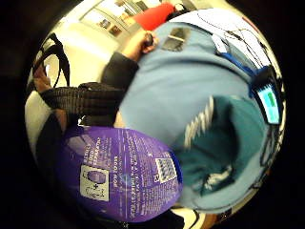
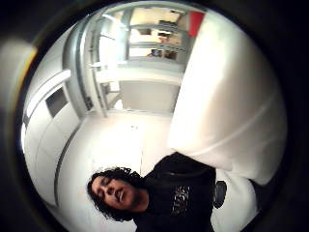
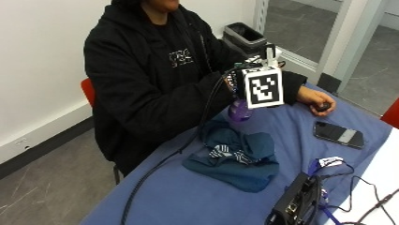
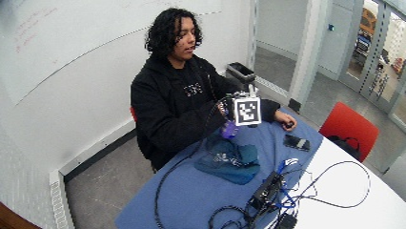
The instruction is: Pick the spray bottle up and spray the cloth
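A purple spray bottle [image 3: 240, 111] hangs upright just above the blue table [image 3: 187, 199], at the far end of the cloth. My gloved right hand [image 3: 232, 80] grips its upper part; most of the hand is hidden behind the glove's gear. The teal cloth [image 3: 233, 157], with a white pattern, lies crumpled on the table just in front of the bottle. In the little finger side palm view the bottle's purple label [image 1: 119, 171] sits close to the palm, with the cloth [image 1: 228, 143] beside it. The nozzle is out of sight.
The person's bare left hand [image 3: 318, 101] rests on the table holding a small dark object. A phone [image 3: 338, 133] lies beyond the cloth. A black box with cables [image 3: 296, 204] stands at the table's near edge. A red chair [image 4: 346, 126] is on the far side.
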A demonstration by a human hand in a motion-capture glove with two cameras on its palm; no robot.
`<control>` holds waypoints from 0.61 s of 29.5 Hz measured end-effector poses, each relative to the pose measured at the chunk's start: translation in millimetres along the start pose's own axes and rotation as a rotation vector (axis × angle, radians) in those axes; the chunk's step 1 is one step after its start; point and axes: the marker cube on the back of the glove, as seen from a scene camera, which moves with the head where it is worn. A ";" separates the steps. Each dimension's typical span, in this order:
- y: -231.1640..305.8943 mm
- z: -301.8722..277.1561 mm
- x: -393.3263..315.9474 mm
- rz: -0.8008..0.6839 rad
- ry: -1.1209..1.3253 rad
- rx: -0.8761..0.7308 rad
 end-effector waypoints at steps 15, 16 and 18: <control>-55.0 45.0 39.4 -0.208 -0.245 0.330; -54.7 46.8 41.0 -0.215 -0.248 0.341; -53.1 50.5 42.7 -0.230 -0.251 0.355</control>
